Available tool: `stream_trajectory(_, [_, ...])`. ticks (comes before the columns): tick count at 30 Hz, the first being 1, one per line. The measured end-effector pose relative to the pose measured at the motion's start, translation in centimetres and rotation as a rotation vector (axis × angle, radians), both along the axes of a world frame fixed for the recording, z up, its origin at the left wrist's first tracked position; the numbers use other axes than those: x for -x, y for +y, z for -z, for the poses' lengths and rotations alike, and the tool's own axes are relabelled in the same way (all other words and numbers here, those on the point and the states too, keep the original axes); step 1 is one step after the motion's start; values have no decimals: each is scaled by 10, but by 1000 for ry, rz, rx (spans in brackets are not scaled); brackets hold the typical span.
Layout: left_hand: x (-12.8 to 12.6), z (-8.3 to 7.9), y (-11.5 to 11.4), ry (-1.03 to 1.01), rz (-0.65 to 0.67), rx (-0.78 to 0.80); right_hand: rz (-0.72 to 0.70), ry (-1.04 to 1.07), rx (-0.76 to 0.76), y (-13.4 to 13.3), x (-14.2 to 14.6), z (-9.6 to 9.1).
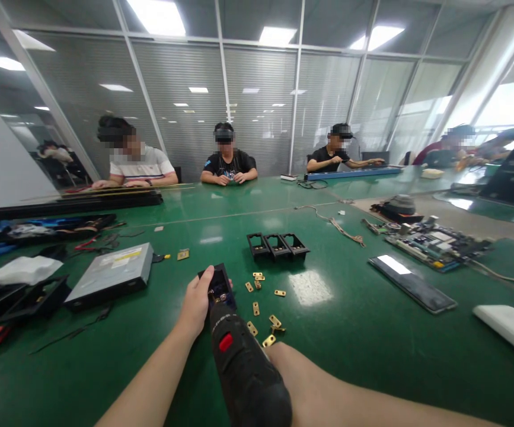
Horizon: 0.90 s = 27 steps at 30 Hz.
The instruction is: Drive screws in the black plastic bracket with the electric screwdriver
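My left hand (pixel 195 303) grips a small black plastic box-shaped housing (pixel 222 277) by its left side, its open face toward me. With my right hand (pixel 286 362) I hold a black cordless drill (pixel 239 362) with a red switch, its grip mostly hidden under the body. The front end of the drill points into the housing, where small metal parts show; the tip itself is hard to make out. Right of the housing lie several loose brass plates with holes (pixel 255 308). Three similar black housings (pixel 277 244) stand in a row beyond them.
Left are an optical drive (pixel 112 276), white foam (pixel 24 270) and black frames (pixel 38 299). Right lie a dark flat panel (pixel 412 284), a circuit board (pixel 439 240) and a white case (pixel 512 332). Several people sit across the green table (pixel 337 367).
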<state>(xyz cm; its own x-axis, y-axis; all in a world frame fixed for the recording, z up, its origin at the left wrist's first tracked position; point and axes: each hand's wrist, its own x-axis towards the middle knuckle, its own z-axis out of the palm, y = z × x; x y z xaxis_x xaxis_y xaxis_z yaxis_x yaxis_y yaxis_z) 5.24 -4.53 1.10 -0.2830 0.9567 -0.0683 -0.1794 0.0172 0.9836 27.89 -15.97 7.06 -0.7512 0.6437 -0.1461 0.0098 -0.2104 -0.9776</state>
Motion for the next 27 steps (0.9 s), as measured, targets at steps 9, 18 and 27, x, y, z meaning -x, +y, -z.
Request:
stream_trajectory(9, [2, 5, 1, -13, 6, -20, -16, 21, -85, -1, -5, 6])
stream_trajectory(18, [1, 5, 2, -21, 1, -21, -31, 24, -78, 0, -4, 3])
stream_trajectory(27, [-2, 2, 0, -8, 2, -13, -60, 11, -77, -1, -5, 4])
